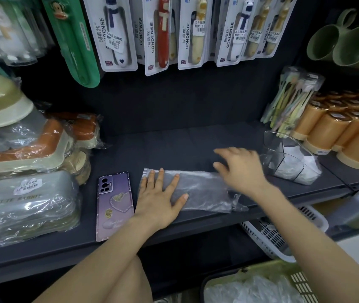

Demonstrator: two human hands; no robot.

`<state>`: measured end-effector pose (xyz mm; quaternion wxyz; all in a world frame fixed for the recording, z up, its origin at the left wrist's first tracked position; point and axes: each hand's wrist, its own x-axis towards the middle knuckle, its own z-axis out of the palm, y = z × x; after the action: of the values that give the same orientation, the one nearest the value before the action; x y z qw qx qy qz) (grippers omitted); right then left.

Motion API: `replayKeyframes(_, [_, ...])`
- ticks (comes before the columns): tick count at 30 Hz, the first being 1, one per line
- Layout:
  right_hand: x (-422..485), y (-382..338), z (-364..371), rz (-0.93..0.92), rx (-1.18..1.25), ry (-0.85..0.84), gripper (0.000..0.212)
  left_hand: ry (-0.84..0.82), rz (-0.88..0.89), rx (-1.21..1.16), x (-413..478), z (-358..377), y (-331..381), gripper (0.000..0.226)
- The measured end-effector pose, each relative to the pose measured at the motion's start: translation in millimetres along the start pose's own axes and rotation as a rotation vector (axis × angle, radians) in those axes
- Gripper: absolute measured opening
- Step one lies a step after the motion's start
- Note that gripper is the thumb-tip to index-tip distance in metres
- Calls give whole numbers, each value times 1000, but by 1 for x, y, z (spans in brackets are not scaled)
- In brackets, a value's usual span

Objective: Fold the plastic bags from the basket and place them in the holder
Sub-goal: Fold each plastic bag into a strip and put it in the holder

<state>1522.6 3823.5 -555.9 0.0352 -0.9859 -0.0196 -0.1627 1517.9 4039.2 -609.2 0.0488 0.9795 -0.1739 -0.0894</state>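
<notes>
A clear plastic bag lies flattened in a long strip on the dark shelf. My left hand presses flat on the bag's left end with straight, spread fingers. My right hand hovers over the bag's right part, fingers spread and blurred by motion. The clear holder stands to the right on the shelf with folded white bags inside. The green basket with crumpled clear bags sits low at the bottom right.
A purple phone lies left of the bag. Wrapped soap boxes are stacked at the left, orange cups at the right. Packaged toothbrushes hang above. A white basket sits under the shelf.
</notes>
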Motion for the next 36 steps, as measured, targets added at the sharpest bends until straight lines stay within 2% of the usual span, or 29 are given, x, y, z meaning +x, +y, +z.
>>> replayKeyframes(2, [-20, -26, 17, -153, -32, 93, 48, 10, -4, -7, 1, 1, 4, 66])
replayKeyframes(4, [-37, -45, 41, -223, -90, -14, 49, 19, -4, -24, 2, 3, 5, 66])
replayKeyframes(6, [-48, -43, 52, -174, -54, -200, 53, 23, -4, -27, 3, 4, 3, 68])
replayKeyframes(7, [-51, -35, 51, -127, -17, -269, 62, 20, -4, -26, 3, 4, 2, 71])
replayKeyframes(9, [-58, -11, 49, -44, -10, -299, 81, 12, -4, -24, 3, 4, 1, 79])
replayKeyframes(12, [-74, 32, 36, 87, -52, -350, 97, 16, 7, -12, 3, 3, 0, 92])
replayKeyframes(14, [-80, 53, 24, 163, -87, -379, 112, 15, 8, 5, 3, 3, 1, 80])
replayKeyframes(16, [-79, 56, 16, 188, -84, -372, 116, 22, 11, 8, 2, 2, 1, 72])
replayKeyframes(18, [-72, 37, 16, 157, -63, -277, 104, 33, 10, 23, 2, 2, 2, 71])
replayKeyframes(21, [-62, -14, 28, -7, -10, -222, 77, 30, 2, 29, 2, 2, 2, 81])
replayKeyframes(22, [-61, -28, 36, -73, -2, -208, 77, 30, 2, 26, 2, 2, 2, 87])
replayKeyframes(24, [-61, -36, 44, -141, 11, -294, 89, 29, 1, 20, 3, 2, 2, 89])
replayKeyframes(26, [-68, -16, 42, -74, 43, -383, 100, 21, 0, 22, 3, 3, 1, 78])
replayKeyframes(29, [-85, 27, 34, -20, 14, -300, 108, 23, 8, 33, 3, 3, 1, 73])
replayKeyframes(31, [-95, 40, 27, -64, 66, -160, 94, 19, 13, 49, 3, 3, 1, 73])
replayKeyframes(34, [-98, 31, 27, -270, 194, 104, 54, 4, 10, 55, 3, 2, 1, 74])
replayKeyframes(36, [-98, 22, 32, -369, 277, 162, 38, -3, 10, 36, 3, 1, 1, 75])
